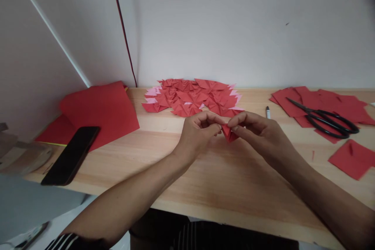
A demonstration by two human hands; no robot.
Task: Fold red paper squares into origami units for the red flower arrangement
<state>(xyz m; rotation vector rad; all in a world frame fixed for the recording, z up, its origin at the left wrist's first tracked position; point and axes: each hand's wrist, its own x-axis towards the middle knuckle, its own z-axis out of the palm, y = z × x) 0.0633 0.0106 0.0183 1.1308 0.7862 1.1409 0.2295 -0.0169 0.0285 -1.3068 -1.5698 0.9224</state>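
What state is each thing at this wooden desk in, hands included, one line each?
Small folded red paper piece: pinched in both hands
Left hand: fingers bent, pinching
Right hand: fingers bent, pinching
Black loop-handled scissors: closed, on red paper squares
Rectangular black phone: lying flat, dark
Large red paper sheets: overlapping, upper one bent
Folded red and pink paper pieces: overlapping

Centre of view as clock hub. Phone [72, 156], black, between 8 and 9, long axis 7-to-1. Scissors [329, 119], black-handled, at 3, tips toward 9–10. Pen [268, 112], pale barrel, also at 3, closer in, dark end toward 12. Dark cord [123, 25] on pale wall [234, 19], 10 to 11. Small dark mark [287, 24], same wall, 2.
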